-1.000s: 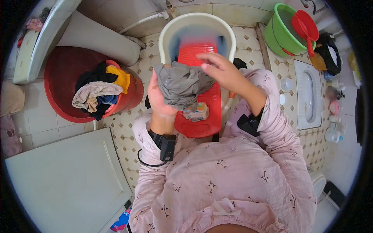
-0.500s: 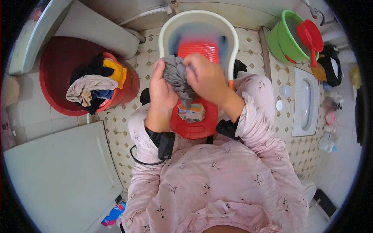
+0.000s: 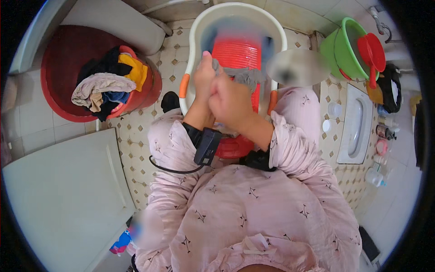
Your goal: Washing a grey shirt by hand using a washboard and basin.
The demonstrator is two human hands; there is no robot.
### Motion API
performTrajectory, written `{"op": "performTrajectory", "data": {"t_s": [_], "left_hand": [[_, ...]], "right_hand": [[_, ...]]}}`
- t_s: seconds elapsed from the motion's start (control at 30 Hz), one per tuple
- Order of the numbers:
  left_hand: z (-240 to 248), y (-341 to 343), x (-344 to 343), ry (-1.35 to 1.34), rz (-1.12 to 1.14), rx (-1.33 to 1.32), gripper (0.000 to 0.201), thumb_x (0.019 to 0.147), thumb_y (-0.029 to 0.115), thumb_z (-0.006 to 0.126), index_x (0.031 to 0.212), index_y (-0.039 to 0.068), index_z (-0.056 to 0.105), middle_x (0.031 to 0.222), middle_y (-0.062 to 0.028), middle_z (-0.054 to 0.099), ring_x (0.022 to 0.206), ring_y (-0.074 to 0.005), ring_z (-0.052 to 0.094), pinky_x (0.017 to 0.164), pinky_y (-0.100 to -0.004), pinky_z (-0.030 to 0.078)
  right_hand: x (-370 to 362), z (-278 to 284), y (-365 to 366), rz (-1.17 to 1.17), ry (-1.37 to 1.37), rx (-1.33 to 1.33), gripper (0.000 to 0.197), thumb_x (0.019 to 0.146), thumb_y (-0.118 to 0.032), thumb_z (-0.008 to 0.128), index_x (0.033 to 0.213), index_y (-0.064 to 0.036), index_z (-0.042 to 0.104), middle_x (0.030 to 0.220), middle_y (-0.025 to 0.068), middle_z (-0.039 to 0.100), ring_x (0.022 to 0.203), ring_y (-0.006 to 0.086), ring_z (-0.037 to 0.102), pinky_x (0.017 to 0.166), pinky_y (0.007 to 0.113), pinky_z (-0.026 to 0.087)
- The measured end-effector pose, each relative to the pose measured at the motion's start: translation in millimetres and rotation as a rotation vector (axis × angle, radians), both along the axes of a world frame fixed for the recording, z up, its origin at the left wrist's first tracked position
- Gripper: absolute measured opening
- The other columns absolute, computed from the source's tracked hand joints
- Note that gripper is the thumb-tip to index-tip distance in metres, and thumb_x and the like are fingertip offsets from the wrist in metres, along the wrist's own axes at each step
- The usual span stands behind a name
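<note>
A wet grey cloth [image 3: 247, 78] is held over the red washboard [image 3: 235, 51], which leans in a white basin [image 3: 192, 43] with bluish water. My left hand [image 3: 203, 81] grips one part of it, thumb pointing up, and a bit of grey shows beside the thumb. My right hand [image 3: 232, 100] is a fist round the same cloth, pressed close against the left. A length of the cloth trails off to the right beyond the right fist. Behind my wrists, the wrapped soap on the washboard's near end is almost wholly hidden.
To the left, a large red tub [image 3: 56, 59] bears a heap of clothes [image 3: 103, 88]. At the right stand a green bucket [image 3: 333, 50] with a red dipper [image 3: 371, 52] and a squat toilet [image 3: 355, 124]. A pale lid-like panel [image 3: 63, 181] lies at lower left.
My hands have come together, the right one turning into a fist. The cloth, bunched up between them before, now stretches out to the right. My wrists now cover the soap.
</note>
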State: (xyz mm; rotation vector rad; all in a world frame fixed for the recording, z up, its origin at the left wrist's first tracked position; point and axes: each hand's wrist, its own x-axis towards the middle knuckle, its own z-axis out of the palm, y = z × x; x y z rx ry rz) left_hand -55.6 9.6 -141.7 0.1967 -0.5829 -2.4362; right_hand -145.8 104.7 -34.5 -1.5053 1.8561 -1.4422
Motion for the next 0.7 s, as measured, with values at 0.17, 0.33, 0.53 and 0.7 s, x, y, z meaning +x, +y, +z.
{"op": "performTrajectory", "data": {"t_s": [0.17, 0.33, 0.53, 0.7], "left_hand": [[97, 61, -66, -0.731, 0.601, 0.12, 0.029, 0.091, 0.031, 0.039, 0.077, 0.007, 0.047, 0.067, 0.0026, 0.044, 0.06, -0.0083, 0.042, 0.055, -0.0252, 0.037], [45, 17, -15, -0.691, 0.344, 0.006, 0.028, 0.091, 0.031, 0.038, 0.083, 0.007, 0.048, 0.077, 0.0001, 0.047, 0.068, -0.0094, 0.045, 0.06, -0.0264, 0.038], [109, 63, -57, -0.758, 0.541, 0.094, 0.027, 0.092, 0.032, 0.037, 0.08, 0.009, 0.046, 0.079, -0.0006, 0.047, 0.071, -0.0107, 0.047, 0.061, -0.0277, 0.04], [82, 44, -32, -0.74, 0.471, 0.125, 0.026, 0.092, 0.033, 0.036, 0.083, 0.01, 0.047, 0.079, -0.0011, 0.048, 0.072, -0.012, 0.048, 0.064, -0.0291, 0.042]], "right_hand": [[-48, -31, -28, -0.215, -0.015, 0.055, 0.008, 0.073, -0.011, 0.049, 0.078, -0.0048, 0.046, 0.065, 0.0212, 0.054, 0.063, 0.0402, 0.053, 0.055, 0.049, 0.04], [-1, -7, 2, -0.032, -0.001, 0.058, 0.009, 0.073, -0.011, 0.049, 0.079, -0.0047, 0.047, 0.067, 0.0215, 0.055, 0.064, 0.0402, 0.054, 0.056, 0.049, 0.04], [-35, -34, -26, -0.2, -0.048, 0.107, 0.008, 0.073, -0.013, 0.049, 0.078, -0.0068, 0.047, 0.065, 0.0198, 0.055, 0.062, 0.0398, 0.055, 0.054, 0.049, 0.041], [-1, -5, 3, 0.038, -0.006, 0.061, 0.007, 0.072, -0.004, 0.048, 0.077, -0.006, 0.044, 0.063, 0.0182, 0.052, 0.062, 0.0378, 0.053, 0.052, 0.044, 0.04]]}}
